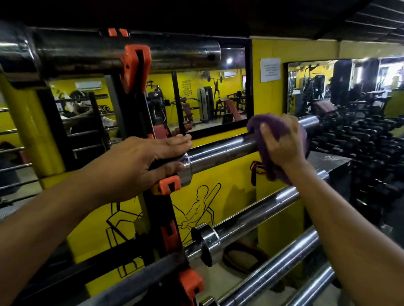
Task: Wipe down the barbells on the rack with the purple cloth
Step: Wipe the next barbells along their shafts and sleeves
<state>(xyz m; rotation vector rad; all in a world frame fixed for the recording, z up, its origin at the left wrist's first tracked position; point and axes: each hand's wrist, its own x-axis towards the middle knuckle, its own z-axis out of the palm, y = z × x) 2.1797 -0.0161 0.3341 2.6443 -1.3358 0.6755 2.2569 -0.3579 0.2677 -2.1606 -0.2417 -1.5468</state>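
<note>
Several chrome barbells lie across a black rack point(165, 212) with orange hooks. My right hand point(283, 141) grips the purple cloth point(268, 126), which is wrapped around the sleeve of the second barbell from the top point(220, 152). My left hand point(142, 162) holds the same barbell at its collar beside the rack upright, fingers over the top and thumb underneath. The top barbell point(122, 47) crosses above, close to the camera. Lower barbells point(258, 217) run below my right forearm.
A yellow wall point(264, 49) with black figure drawings and mirrors point(201, 92) stands behind the rack. Rows of black dumbbells point(370, 146) fill the right side. A dark belt point(243, 255) lies on the floor under the bars.
</note>
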